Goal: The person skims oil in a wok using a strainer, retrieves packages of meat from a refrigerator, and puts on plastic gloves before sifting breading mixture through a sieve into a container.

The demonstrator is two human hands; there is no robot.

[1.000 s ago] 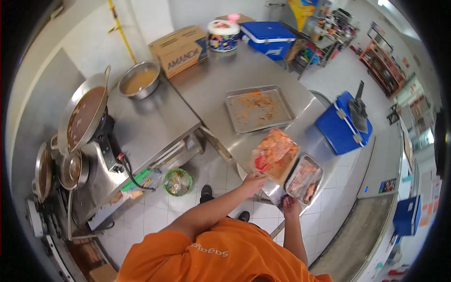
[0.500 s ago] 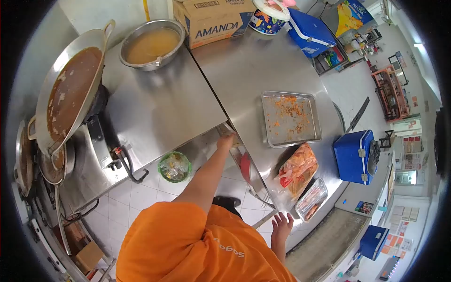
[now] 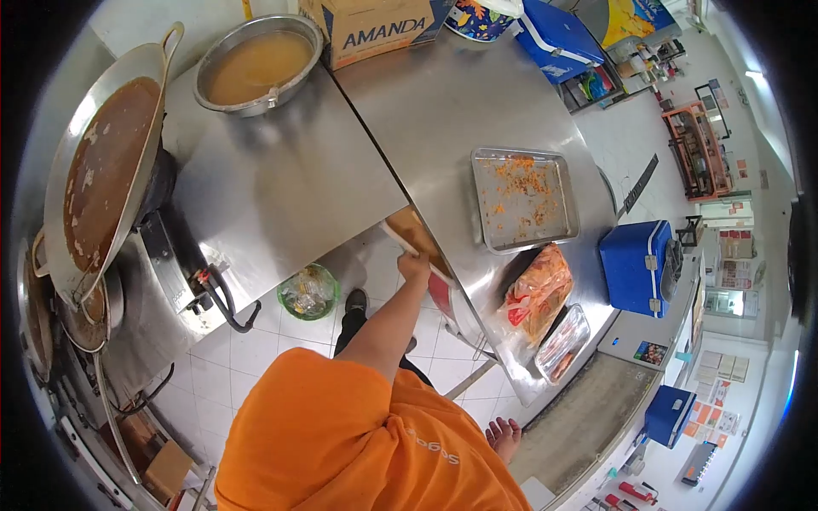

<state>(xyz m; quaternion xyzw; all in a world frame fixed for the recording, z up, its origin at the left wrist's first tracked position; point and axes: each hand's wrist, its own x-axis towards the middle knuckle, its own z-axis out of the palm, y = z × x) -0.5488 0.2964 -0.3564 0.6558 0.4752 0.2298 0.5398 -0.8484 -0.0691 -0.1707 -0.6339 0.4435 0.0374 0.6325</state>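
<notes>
My left hand (image 3: 415, 266) reaches below the tabletop. Its fingers are closed around the pale edge of what looks like a drawer (image 3: 400, 238) under the right-hand steel table (image 3: 409, 111). A brown surface shows just behind that edge. My right hand (image 3: 504, 439) holds nothing and hangs below the table's near corner, fingers apart. On the table above it lie a plastic bag of orange-red food (image 3: 538, 289) and a small foil tray (image 3: 564, 343) with reddish pieces inside. Farther back is a metal tray (image 3: 521, 223) with orange crumbs.
At left, a large wok (image 3: 111, 179) of brown liquid sits on a burner. Beside it stands a metal basin (image 3: 260, 68) of cloudy liquid. A green-rimmed bin (image 3: 308, 294) is on the floor. A blue cooler (image 3: 635, 268) borders the table's right side.
My left hand has moved slightly down with the pale edge, and more brown shows behind it. My right hand has dropped away from the table corner. The view has shifted, and a shoe now shows.
</notes>
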